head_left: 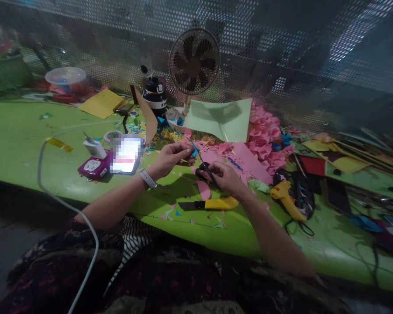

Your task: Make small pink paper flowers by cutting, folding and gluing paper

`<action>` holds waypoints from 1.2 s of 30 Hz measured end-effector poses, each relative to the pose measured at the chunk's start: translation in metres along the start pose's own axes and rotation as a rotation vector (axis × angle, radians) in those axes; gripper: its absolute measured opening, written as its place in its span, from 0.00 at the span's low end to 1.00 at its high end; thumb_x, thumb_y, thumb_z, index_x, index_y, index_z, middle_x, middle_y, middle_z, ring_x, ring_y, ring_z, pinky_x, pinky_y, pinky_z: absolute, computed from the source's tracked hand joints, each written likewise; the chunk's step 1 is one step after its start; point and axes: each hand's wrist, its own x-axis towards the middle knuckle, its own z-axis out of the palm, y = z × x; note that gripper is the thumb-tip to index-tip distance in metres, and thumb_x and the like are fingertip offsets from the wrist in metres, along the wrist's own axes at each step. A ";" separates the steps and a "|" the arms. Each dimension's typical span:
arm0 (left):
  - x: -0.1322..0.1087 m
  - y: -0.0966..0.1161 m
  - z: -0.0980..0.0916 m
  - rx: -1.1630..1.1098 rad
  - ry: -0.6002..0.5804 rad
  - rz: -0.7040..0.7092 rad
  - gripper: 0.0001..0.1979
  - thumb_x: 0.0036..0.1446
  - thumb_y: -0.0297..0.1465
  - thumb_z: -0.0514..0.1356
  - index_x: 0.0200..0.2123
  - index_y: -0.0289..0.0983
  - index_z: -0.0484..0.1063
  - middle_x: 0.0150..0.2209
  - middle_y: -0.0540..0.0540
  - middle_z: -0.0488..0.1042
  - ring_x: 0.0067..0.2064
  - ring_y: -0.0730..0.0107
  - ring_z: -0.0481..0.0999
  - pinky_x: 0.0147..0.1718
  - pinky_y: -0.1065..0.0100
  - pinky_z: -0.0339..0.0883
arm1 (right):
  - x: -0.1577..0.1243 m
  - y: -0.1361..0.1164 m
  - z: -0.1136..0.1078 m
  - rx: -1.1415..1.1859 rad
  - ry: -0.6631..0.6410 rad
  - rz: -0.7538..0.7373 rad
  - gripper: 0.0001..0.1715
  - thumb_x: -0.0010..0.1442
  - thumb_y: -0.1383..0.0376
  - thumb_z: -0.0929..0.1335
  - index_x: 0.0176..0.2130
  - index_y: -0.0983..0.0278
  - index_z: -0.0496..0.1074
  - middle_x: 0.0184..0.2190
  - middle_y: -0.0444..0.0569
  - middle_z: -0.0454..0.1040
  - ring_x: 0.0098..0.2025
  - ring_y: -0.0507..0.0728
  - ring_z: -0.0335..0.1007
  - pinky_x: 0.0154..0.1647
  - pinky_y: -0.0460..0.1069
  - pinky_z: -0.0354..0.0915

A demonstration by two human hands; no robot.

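Between the thumb and fingers of my left hand is a small piece of blue paper. My right hand grips a pair of scissors with dark handles, its blades pointing up and left at the blue paper. Whether the blades touch the paper is hard to tell. Below the hands lies a yellow utility knife among small paper scraps. Pink paper lies just beyond my right hand, with a dark blue twisted strip on it.
A lit phone leans by a purple adapter on the left, near a white cable. Behind stand a fan, a dark bottle and a pale green sheet. Pink paper flowers and a yellow glue gun are on the right.
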 end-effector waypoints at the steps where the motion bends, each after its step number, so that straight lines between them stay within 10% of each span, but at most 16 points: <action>1: 0.000 0.000 -0.001 -0.006 -0.004 -0.002 0.17 0.47 0.39 0.73 0.32 0.33 0.74 0.28 0.50 0.75 0.29 0.75 0.78 0.33 0.70 0.76 | 0.000 0.000 0.000 0.006 -0.002 0.000 0.34 0.42 0.38 0.74 0.27 0.61 0.63 0.22 0.40 0.62 0.24 0.50 0.56 0.23 0.46 0.50; 36: 0.006 0.000 -0.013 0.089 -0.060 0.019 0.22 0.46 0.46 0.71 0.32 0.35 0.69 0.30 0.52 0.73 0.28 0.72 0.81 0.18 0.79 0.66 | -0.002 -0.004 0.004 0.076 0.028 -0.020 0.34 0.41 0.38 0.75 0.26 0.63 0.66 0.22 0.42 0.67 0.24 0.49 0.60 0.23 0.46 0.55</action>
